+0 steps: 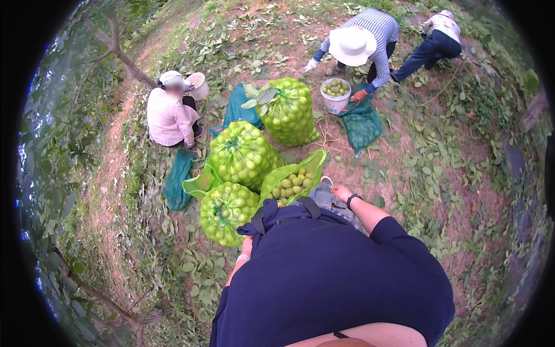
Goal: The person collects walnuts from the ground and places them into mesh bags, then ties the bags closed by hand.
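Observation:
My right hand [341, 192] hangs beside my grey trouser leg, close to a small white curved edge [327, 180] that I cannot make out. Its fingers are too small and partly turned away to read. My left hand [247, 245] is low beside a full green mesh sack [229, 213], its fingers mostly hidden by my dark blue shirt [335, 277]. Right in front of me an open green mesh sack [317, 164] shows round green fruit [292, 185] inside. Behind it stand two more filled mesh sacks, one in the middle [240, 156] and one farther off [286, 110] with leaves on top.
A person in a white hat [351, 46] bends over a white bucket of fruit [335, 103] and a dark green net sack [363, 124]. Another person [167, 115] squats left by a bucket [198, 87]; a third [442, 34] bends far right. Tree branches [124, 55] reach in at left.

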Demonstrator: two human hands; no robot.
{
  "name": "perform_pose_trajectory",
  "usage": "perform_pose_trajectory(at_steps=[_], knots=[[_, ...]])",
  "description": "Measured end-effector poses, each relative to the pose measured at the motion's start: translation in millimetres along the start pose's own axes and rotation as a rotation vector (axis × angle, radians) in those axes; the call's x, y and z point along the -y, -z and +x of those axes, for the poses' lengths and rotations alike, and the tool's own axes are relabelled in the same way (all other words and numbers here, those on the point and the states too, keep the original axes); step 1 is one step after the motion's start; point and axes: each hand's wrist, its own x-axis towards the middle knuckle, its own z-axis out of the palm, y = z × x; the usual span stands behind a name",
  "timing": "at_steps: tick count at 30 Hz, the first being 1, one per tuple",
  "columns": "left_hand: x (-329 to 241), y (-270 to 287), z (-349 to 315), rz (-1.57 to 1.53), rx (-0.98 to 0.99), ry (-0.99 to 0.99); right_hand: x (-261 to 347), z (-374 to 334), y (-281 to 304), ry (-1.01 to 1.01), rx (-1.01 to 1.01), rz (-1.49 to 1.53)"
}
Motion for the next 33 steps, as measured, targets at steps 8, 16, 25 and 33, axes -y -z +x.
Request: perform_pose_trajectory(at_steps=[8, 16, 25, 33], knots=[[-24.0, 1.3, -4.9, -0.108, 0.024, 0.013, -8.1, -3.6, 7.6, -0.022, 0.003, 0.000], [-11.6, -5.6, 1.4, -0.223, -0.055, -0.178, 9.4, -5.0, 12.5, 0.040, 0.023, -0.051], [-149.3, 66.2, 7.1, -0.063, -0.475, 0.010, 40.1, -27.0, -7.2, -0.168, 0.186, 0.263], [-207.6, 75.5, 41.0, 0.356, -0.315, -0.414, 114.9, -66.1, -91.6, -0.507, -0.083, 0.632]])
